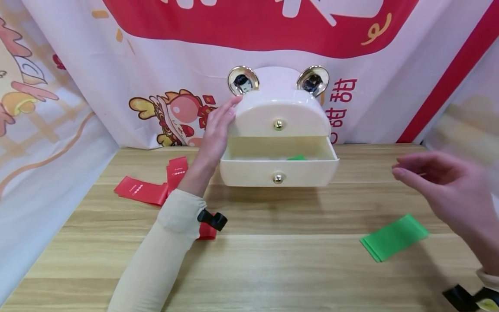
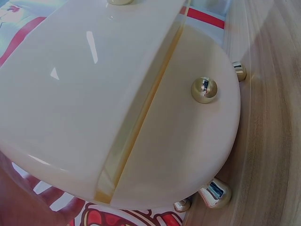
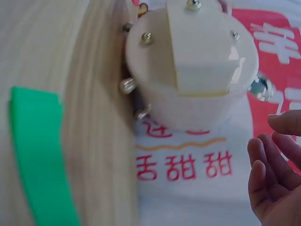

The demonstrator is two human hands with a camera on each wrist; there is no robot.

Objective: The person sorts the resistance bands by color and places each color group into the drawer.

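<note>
A white rounded storage box [image 1: 280, 97] with gold ball knobs stands near the back of the table. Its drawer [image 1: 249, 173] is pulled out, and a bit of something green [image 1: 297, 157] shows inside. My left hand [image 1: 216, 134] rests against the box's left side, fingers extended. In the left wrist view, a lower drawer front [image 2: 174, 127] is closed beneath the pulled-out one. My right hand [image 1: 454, 186] hovers over the table's right side, fingers loosely bent, holding nothing. Below it lies a flat green folded strip [image 1: 394, 237], also seen in the right wrist view.
Red printed strips [image 1: 142, 190] lie on the wooden table [image 1: 273, 268] at the left, partly hidden by my left forearm. Two gold-rimmed round pieces [image 1: 243, 80] stick up from the box top. A printed cloth [image 1: 187, 56] hangs right behind the box.
</note>
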